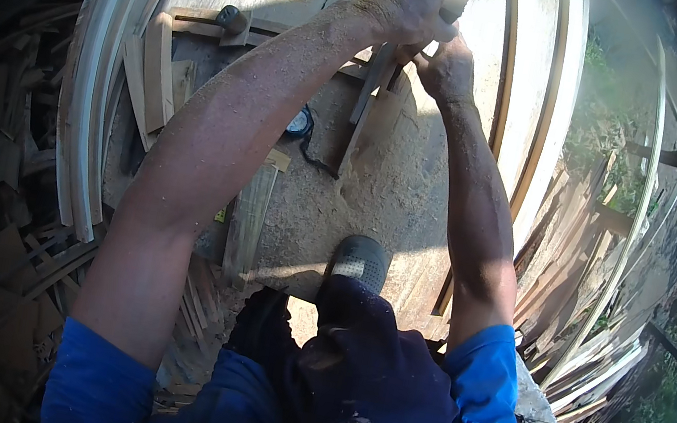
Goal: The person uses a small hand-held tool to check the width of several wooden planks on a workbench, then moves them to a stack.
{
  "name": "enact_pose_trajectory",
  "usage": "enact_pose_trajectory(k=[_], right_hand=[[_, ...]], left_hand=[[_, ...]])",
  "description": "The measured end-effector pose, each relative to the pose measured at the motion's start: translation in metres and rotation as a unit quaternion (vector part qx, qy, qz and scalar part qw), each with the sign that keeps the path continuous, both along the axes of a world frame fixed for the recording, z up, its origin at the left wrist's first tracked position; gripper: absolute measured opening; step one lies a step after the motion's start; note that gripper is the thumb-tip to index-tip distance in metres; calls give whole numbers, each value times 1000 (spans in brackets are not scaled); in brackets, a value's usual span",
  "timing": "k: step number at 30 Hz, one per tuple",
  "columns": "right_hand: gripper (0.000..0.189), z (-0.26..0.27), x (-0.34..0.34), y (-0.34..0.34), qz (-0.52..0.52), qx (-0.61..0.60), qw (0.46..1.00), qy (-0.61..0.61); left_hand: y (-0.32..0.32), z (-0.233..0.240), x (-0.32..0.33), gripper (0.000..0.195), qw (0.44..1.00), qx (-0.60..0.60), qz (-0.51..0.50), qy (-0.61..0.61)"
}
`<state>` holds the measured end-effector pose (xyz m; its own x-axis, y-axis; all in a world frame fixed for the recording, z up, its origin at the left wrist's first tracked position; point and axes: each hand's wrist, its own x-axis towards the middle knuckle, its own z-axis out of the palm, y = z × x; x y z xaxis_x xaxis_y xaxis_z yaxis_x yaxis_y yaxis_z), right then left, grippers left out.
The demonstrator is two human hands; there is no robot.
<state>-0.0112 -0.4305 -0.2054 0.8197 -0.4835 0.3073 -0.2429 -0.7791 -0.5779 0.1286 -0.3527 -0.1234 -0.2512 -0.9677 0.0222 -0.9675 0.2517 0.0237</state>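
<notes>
Near the top centre, my left hand (pixel 406 2) is closed around a rounded, pale object (pixel 457 3), whose kind I cannot tell. Just below and to its right, my right hand (pixel 450 71) has its fingers bent beside a dark part by the upper end of upright narrow wooden pieces (pixel 371 85); what it holds is hidden. Sawdust clings to both forearms. Left of these pieces, a slotted wooden bar (pixel 198 24) carries a dark round knob (pixel 231 20). A round dial-like object (pixel 300 121) with a black cord lies below my left forearm.
Long wooden strips (pixel 90 100) lean at the worktop's left edge, beside short offcuts (pixel 158 71). Long boards (pixel 529 75) run along the right. My shoe (pixel 362 260) rests on the dusty wooden surface (pixel 304 212). Piled scrap wood (pixel 586 384) lies at lower right.
</notes>
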Motion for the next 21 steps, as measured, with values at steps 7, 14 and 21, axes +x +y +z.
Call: enact_pose_trajectory(k=[7, 14, 21], right_hand=[[62, -2, 10, -4, 17, -26, 999, -33], [59, -2, 12, -13, 12, -10, 999, -28], [61, 4, 21, -20, 28, 6, 999, -23]], left_hand=[[0, -2, 8, 22, 999, -7, 43, 17], [-7, 24, 1, 46, 922, -66, 257, 283], [-13, 28, 3, 65, 901, -54, 289, 319]])
